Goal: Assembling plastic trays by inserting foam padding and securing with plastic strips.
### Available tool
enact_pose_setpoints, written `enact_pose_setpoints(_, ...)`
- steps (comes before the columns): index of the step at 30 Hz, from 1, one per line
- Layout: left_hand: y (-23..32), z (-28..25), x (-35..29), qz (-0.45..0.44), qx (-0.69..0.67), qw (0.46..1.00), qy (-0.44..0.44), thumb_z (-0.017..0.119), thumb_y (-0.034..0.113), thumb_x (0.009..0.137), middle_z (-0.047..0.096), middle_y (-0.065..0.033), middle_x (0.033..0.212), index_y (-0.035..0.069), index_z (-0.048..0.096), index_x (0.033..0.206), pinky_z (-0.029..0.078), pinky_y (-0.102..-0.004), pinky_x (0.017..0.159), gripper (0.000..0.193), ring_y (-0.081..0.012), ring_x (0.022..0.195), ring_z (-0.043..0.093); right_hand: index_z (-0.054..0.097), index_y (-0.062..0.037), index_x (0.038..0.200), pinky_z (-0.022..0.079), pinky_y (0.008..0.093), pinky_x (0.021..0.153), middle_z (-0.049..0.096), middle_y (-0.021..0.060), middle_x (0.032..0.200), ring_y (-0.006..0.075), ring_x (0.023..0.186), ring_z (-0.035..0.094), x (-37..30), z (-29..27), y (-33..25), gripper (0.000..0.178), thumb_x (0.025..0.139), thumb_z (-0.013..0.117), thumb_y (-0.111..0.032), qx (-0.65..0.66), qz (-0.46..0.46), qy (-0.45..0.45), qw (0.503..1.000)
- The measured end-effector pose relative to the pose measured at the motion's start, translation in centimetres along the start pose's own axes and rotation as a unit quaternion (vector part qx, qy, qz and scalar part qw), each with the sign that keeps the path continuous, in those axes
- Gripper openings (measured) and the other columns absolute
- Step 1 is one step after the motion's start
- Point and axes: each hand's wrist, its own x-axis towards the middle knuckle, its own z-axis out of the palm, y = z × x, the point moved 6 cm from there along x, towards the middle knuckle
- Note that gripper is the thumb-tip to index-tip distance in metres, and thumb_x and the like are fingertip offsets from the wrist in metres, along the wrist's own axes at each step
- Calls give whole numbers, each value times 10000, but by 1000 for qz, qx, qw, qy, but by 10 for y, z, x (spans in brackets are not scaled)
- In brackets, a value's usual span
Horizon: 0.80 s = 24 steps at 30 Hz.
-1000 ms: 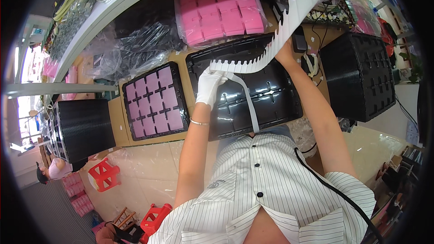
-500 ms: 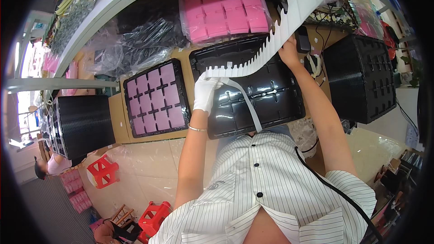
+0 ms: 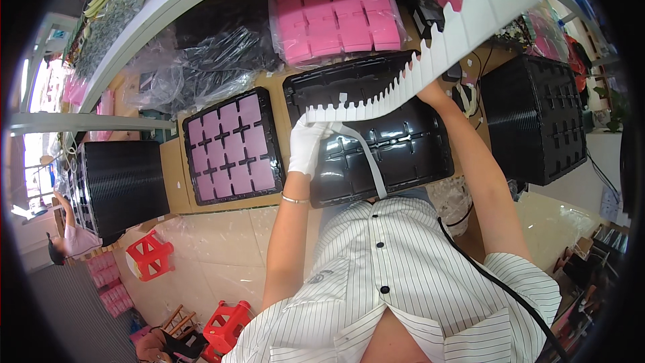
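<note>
A long white strip with a toothed upper edge [image 3: 376, 106] runs from my left hand up to the top right, close to the view. My left hand [image 3: 307, 144], in a white glove, grips its left end, fingers closed. From that hand a narrow pale band [image 3: 368, 154] hangs down over the black plastic tray [image 3: 410, 161] toward my lap. My bare right hand [image 3: 433, 93] is by the strip above the tray's far right corner; its fingers are hidden behind the strip, so its grip cannot be made out.
Left of the tray lies a black tray with pink-purple pads [image 3: 235, 151]. Stacks of black trays stand at left [image 3: 127, 185] and right [image 3: 534, 117]. Behind are bagged pink foam pads [image 3: 336, 13] and clear plastic bags [image 3: 215, 60]. A grey shelf rail [image 3: 114, 54] arches above. Red stools [image 3: 225, 326] stand on the floor.
The strip's upper right part has swung right and nearer, spreading wider across the view. My right hand has come slightly down toward me. My left hand keeps its hold, nearly still.
</note>
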Motion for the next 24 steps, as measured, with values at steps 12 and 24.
enact_pose_setpoints(12, -4, 35, -79, -61, 51, 990, -117, 641, 95, 904, 677, -4, 868, 38, 652, 968, 470, -201, 661, 87, -51, 729, 586, 628, -19, 1019, 501, 256, 642, 642, 53, 774, 124, 690, 620, 20, 72, -122, 252, 786, 723, -36, 229, 99, -171, 953)
enact_pose_setpoints(24, -5, 1, -83, -35, 29, 995, -92, 635, 16, 876, 674, -39, 892, -14, 622, 1025, 481, -199, 652, 152, -70, 717, 596, 620, -41, 825, 502, 301, 651, 611, 89, 770, 206, 669, 619, 18, 59, -138, 196, 713, 774, -86, 170, -3, -130, 977)
